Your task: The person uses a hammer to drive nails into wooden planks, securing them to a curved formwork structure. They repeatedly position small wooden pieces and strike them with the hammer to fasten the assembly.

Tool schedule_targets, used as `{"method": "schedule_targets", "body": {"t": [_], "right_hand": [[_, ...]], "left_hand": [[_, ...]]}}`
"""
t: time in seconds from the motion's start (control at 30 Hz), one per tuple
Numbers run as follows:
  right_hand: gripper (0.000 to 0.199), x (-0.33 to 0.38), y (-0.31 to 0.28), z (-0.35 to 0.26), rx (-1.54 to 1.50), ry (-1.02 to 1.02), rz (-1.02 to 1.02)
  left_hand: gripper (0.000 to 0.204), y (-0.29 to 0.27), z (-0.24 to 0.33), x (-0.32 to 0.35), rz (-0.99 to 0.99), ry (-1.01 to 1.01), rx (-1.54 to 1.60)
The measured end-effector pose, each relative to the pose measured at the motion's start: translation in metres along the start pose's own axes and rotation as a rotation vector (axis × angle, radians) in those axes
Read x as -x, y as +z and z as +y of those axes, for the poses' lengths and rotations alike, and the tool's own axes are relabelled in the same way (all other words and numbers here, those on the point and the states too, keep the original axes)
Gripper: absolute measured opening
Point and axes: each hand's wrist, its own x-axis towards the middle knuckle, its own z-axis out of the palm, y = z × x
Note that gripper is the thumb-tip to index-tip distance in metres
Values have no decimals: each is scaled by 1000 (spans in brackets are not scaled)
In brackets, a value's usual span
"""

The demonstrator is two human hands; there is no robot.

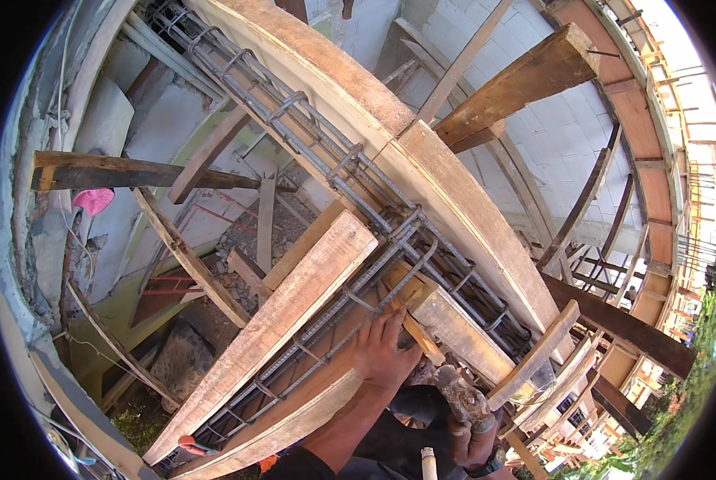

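Observation:
My left hand [383, 352] reaches up from the lower edge, its fingers apart and laid against the inner face of a brown formwork board [330, 352]. Its thumb side is beside a short wood strip [423, 340], which slants by the end of a thick timber [462, 332]. Lower right, my right hand [471, 442] is closed, with a crusted, knobby grey-brown thing [462, 396] at its fingers; its kind is unclear. A pale, thin stick [428, 464] shows at the bottom edge. Close above my left hand, tied steel rebar cages [406, 228] meet between the boards.
Long formwork boards [470, 216] line the rebar diagonally. A tapered timber [270, 328] lies left of my hands. Orange-handled pliers [194, 446] rest at lower left. Below are an open drop with rubble [222, 208], props [194, 260] and block walls [526, 120]. Dark beams [622, 324] cross the right.

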Motion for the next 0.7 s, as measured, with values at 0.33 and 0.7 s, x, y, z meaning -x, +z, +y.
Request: {"method": "schedule_targets", "body": {"t": [0.33,0.7], "right_hand": [[25,5,1,-2,-181,15,24],[37,8,13,6,-207,-21,73]], "left_hand": [[80,-22,-3,-3,-224,12,95],[105,-35,-7,6,-440,-15,-74]]}}
